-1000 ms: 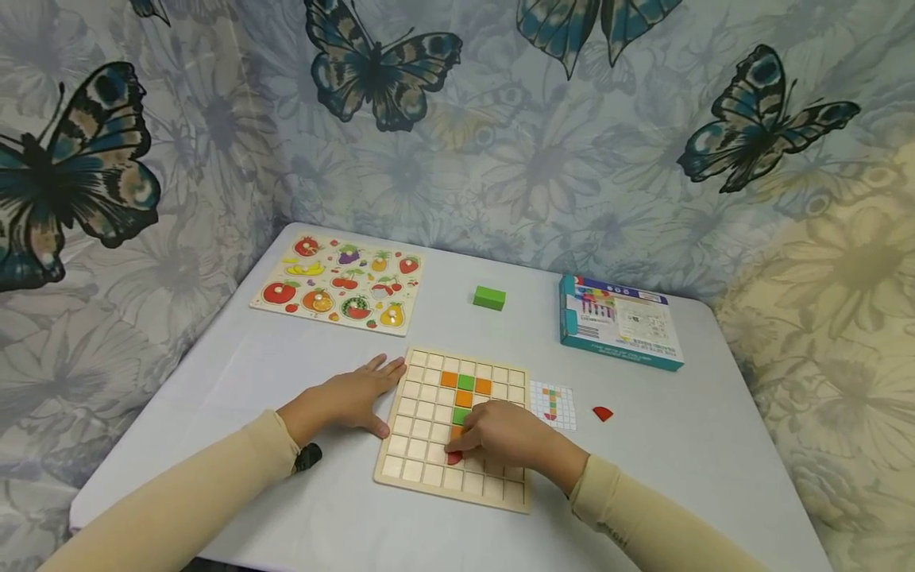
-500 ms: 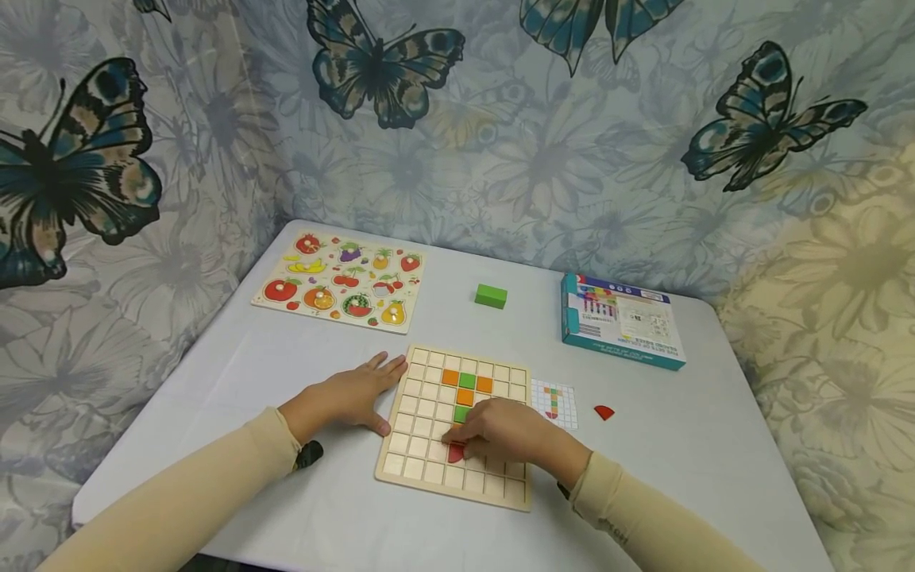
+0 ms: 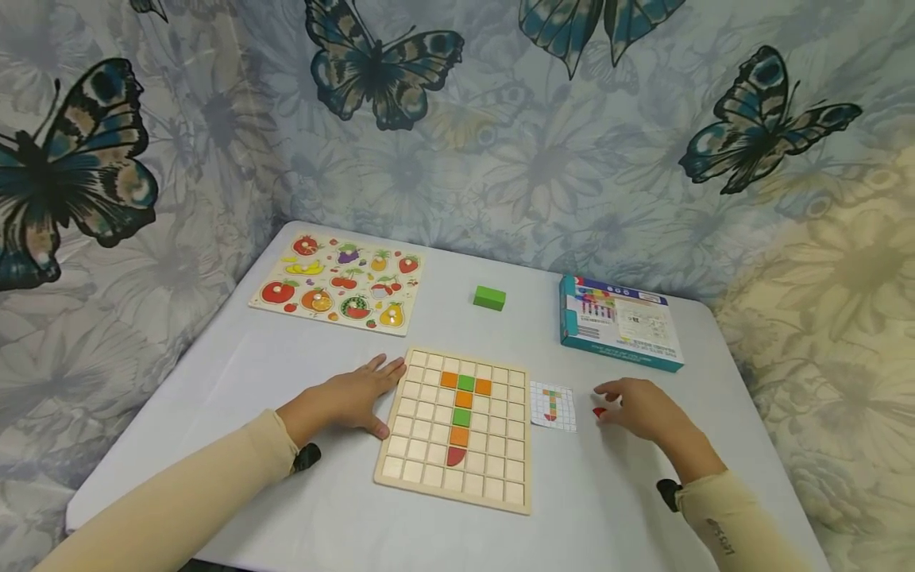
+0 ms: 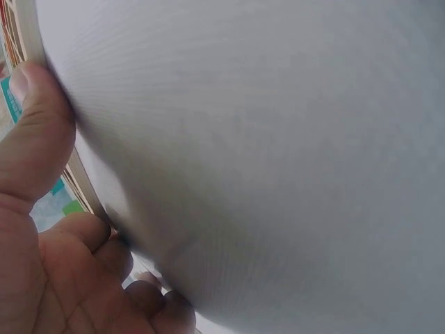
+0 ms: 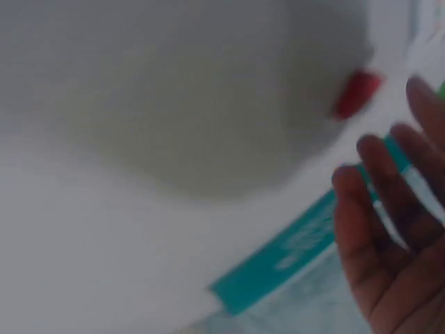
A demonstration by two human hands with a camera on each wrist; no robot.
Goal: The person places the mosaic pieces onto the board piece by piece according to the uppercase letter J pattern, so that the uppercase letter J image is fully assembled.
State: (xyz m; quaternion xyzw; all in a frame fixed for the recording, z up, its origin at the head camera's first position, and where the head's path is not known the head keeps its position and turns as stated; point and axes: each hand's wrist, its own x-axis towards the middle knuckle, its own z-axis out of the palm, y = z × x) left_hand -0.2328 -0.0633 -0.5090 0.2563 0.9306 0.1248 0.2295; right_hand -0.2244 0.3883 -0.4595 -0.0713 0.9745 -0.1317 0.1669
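Note:
A wooden grid board point(image 3: 416, 450) lies on the white table. Orange and green square tiles form a T-like shape on it, ending in a red quarter-round tile point(image 3: 456, 456). My left hand point(image 3: 353, 395) rests at the board's left edge, fingers spread; its thumb point(image 4: 43, 129) lies against the rim in the left wrist view. To the right of the board, my right hand point(image 3: 638, 407) hovers over another red quarter-round tile point(image 5: 358, 94), partly covered by the fingers in the head view. In the right wrist view its fingers are loosely bent, apart from that tile.
A small pattern card point(image 3: 567, 423) lies along the board's right side. Farther back are a fruit puzzle board point(image 3: 325, 280), a green block point(image 3: 489, 299) and a teal-edged flat box point(image 3: 620, 323). A butterfly-printed cloth backdrop point(image 3: 500, 183) stands behind the table.
My right hand has left the red tile on the board and moved right to the loose red tile. That lower tile now shows fully in its square. My left hand has stayed put.

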